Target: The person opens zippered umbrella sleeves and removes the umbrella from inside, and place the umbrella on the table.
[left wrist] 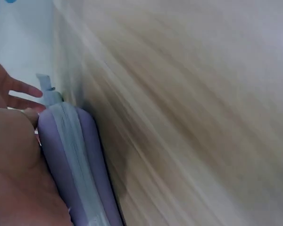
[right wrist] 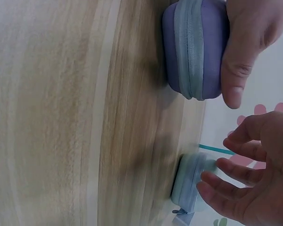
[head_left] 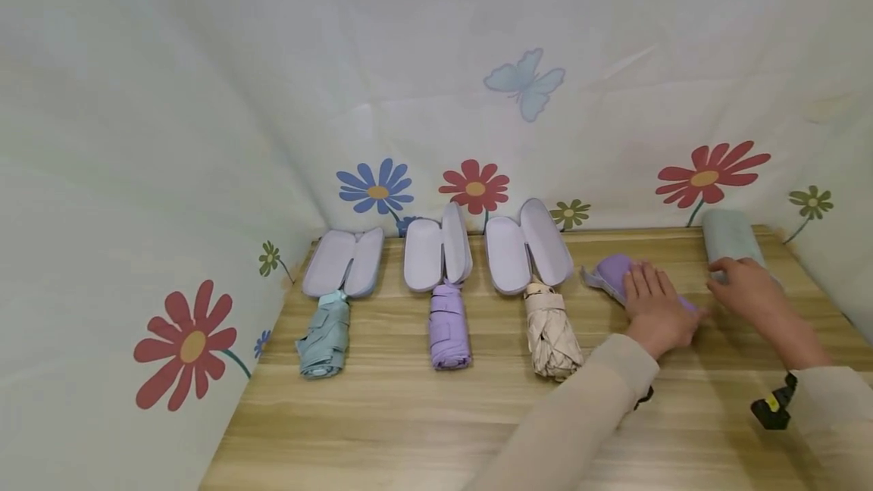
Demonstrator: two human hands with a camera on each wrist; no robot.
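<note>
A purple zippered case [head_left: 616, 270] lies closed on the wooden table, and my left hand [head_left: 659, 308] rests on top of it with fingers stretched out. Its grey zipper band [left wrist: 78, 155] and a pull tab [left wrist: 46, 84] show in the left wrist view. Farther right, my right hand [head_left: 748, 295] hovers at the near end of a pale green zippered case [head_left: 731, 233]. In the right wrist view, its loosely bent fingers [right wrist: 236, 170] hold nothing and overlap the green case; whether they touch it cannot be told.
To the left, three cases lie spread open: one [head_left: 330, 262], a second [head_left: 424, 252] and a third [head_left: 508, 252]. Before them lie a green folded umbrella [head_left: 326, 339], a purple one [head_left: 449, 328] and a beige one [head_left: 551, 332]. A flower-printed curtain [head_left: 600, 135] borders the table.
</note>
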